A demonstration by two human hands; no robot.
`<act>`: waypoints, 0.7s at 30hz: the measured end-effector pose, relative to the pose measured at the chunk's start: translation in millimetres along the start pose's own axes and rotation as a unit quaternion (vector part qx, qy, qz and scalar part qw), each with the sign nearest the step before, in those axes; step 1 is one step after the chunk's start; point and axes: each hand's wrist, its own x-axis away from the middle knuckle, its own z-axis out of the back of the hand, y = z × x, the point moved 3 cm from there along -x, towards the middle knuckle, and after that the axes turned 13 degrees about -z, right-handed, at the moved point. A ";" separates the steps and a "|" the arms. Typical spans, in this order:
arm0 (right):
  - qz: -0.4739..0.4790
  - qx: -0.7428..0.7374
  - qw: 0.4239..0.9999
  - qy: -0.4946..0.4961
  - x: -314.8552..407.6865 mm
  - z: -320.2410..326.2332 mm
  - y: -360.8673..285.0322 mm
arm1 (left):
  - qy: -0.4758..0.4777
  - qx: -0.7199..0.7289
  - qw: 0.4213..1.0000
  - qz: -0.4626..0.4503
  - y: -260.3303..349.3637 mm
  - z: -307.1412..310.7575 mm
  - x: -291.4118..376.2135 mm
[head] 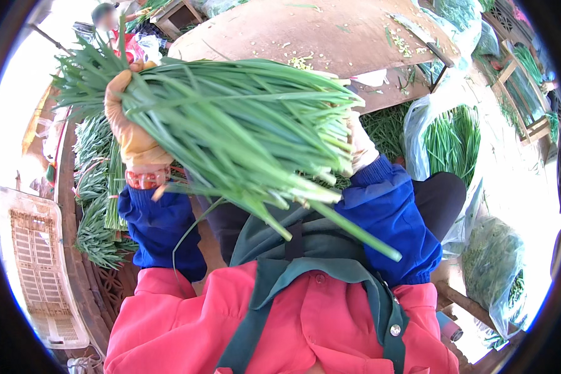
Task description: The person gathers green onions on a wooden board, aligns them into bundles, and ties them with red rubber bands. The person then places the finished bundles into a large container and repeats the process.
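A thick, loose bundle of long green garlic chives (243, 126) is held up in front of my chest, its pale stem ends to the right. My gloved left hand (128, 117) grips it near the leafy end, thumb and fingers wrapped around the leaves. At the stem ends is my gloved right hand (362, 140), touching the bundle; its fingers are hidden behind the stalks. A few longer stalks hang out of the bundle toward my lap. Beyond it is a brown work table (243, 35) with a large knife (418, 35) at its right side.
Pale trimmings (301, 61) lie scattered on the table. Tied bunches of greens (93, 177) are piled at my left, beside a plastic crate (37, 266). On the right stand clear bags of greens (453, 140) and a filled bag (493, 266). Another person (117, 37) is at the far left.
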 end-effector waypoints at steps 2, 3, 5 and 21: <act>0.026 -0.016 0.995 -0.091 1.0 -16.4 -3.6 | -0.010 0.014 0.999 0.028 -1.0 3.0 -8.8; 0.047 0.016 0.997 -0.052 9.6 -24.5 -2.4 | 0.000 0.006 1.000 0.023 -1.8 8.4 -14.0; 0.043 0.029 0.999 -0.016 17.0 -30.4 -0.6 | 0.027 0.015 0.999 0.036 -3.4 13.7 -19.0; 0.077 0.046 0.995 0.041 -1.1 -39.6 9.1 | 0.043 0.008 0.999 -0.027 2.0 50.9 -26.4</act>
